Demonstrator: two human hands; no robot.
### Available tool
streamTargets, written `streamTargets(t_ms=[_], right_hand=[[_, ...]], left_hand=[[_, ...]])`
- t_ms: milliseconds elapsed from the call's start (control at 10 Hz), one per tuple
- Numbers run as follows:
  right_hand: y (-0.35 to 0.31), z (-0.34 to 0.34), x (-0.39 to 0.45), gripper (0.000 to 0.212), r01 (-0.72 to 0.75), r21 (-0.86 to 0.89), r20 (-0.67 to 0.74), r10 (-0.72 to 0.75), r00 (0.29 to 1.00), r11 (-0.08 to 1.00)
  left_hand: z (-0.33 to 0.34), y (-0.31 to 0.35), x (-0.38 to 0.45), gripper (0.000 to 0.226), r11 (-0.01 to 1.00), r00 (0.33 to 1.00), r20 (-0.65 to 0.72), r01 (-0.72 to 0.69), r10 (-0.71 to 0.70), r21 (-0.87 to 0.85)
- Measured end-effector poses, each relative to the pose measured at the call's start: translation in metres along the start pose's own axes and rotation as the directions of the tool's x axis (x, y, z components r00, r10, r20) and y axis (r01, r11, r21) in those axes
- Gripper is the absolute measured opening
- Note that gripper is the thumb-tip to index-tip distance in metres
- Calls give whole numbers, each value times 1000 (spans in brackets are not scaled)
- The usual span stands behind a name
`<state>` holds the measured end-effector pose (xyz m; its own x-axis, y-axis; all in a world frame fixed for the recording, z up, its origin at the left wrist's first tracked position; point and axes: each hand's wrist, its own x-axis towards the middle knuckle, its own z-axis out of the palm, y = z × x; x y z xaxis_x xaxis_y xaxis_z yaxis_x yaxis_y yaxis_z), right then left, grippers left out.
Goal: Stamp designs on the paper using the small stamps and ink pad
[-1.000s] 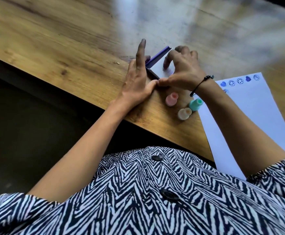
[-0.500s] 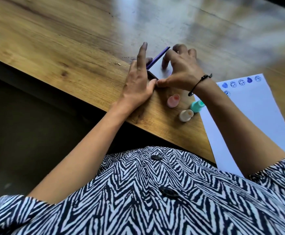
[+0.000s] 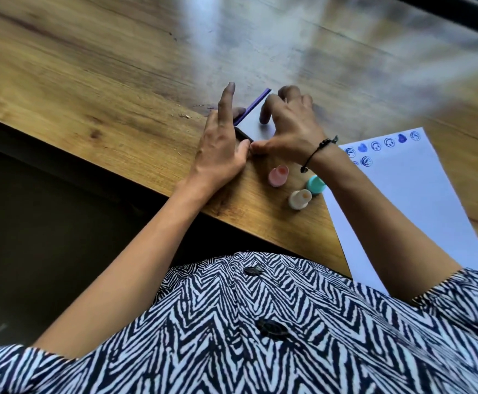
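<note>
A flat ink pad (image 3: 253, 120) with a pale lid and purple edge lies on the wooden table. My left hand (image 3: 220, 149) holds its left side, index finger stretched out. My right hand (image 3: 289, 129) grips its right side, thumb at the near corner, meeting my left thumb. Three small stamps stand near the table's front edge: a pink stamp (image 3: 278, 175), a teal stamp (image 3: 315, 184) and a cream stamp (image 3: 299, 199). The white paper (image 3: 420, 200) lies to the right, with several blue stamped prints along its far edge.
The wooden table (image 3: 104, 89) runs far and left of the hands. Its front edge cuts diagonally, with dark floor below at the left. My right forearm lies over the paper's left part.
Both hands stay on the ink pad. The lid's purple edge appears lower and flatter than a second ago. The stamps and paper have not moved.
</note>
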<state>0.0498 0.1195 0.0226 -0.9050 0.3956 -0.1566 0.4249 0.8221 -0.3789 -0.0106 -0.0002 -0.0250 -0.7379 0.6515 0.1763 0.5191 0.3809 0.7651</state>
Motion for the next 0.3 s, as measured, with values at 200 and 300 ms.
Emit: streamTargets(t_ms=[200,300], right_hand=[[-5,2,11,52,-4,63,19,3,1000,998],[10,-9,5,52,-60,251,-17,67,998,966]], left_hand=[[-6,4,8,77,1000,1000,14,-5,5,-12],[-8,17,14,69,997,998,67,-6,0,77]])
